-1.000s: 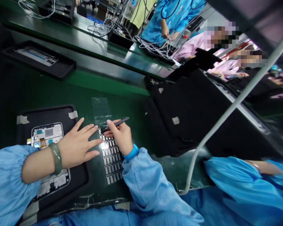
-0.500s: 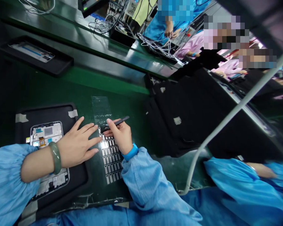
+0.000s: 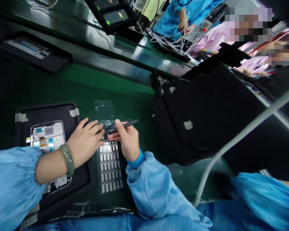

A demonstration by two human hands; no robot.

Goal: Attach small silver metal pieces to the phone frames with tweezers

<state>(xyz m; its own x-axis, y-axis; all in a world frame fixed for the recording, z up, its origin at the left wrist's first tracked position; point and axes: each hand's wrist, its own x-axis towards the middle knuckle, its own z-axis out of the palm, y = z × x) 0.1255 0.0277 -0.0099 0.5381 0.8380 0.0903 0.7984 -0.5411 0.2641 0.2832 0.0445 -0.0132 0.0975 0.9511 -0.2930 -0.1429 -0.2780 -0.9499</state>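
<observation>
A pair of black tweezers [image 3: 130, 123] is pinched in my right hand [image 3: 130, 141], with the tips pointing left over a clear sheet of small metallic stickers [image 3: 110, 171]. My left hand [image 3: 86, 142] rests with its fingers apart at the sheet's left edge, fingertips close to the tweezer tips. Whether a sticker sits at the tips cannot be made out. The sheet's upper part [image 3: 104, 108] is bare clear film. Under my left forearm lies an opened tablet-like device frame [image 3: 50, 131] with ribbon cable and blue strips, in a black tray [image 3: 80, 183] with tape at its corners.
Another black tray [image 3: 62, 62] at the far left holds a similar frame [image 3: 29, 48]. Stacked black trays [image 3: 183, 125] stand to the right. A pale cable [image 3: 221, 157] crosses the right side. Co-workers sit behind the metal rail and at the right, where a blue sleeve [image 3: 260, 189] shows.
My left hand has shifted slightly right, its fingers drawn closer to the tweezer tips. The sticker sheet now lies straighter. Screens in a black holder have come into view at the top.
</observation>
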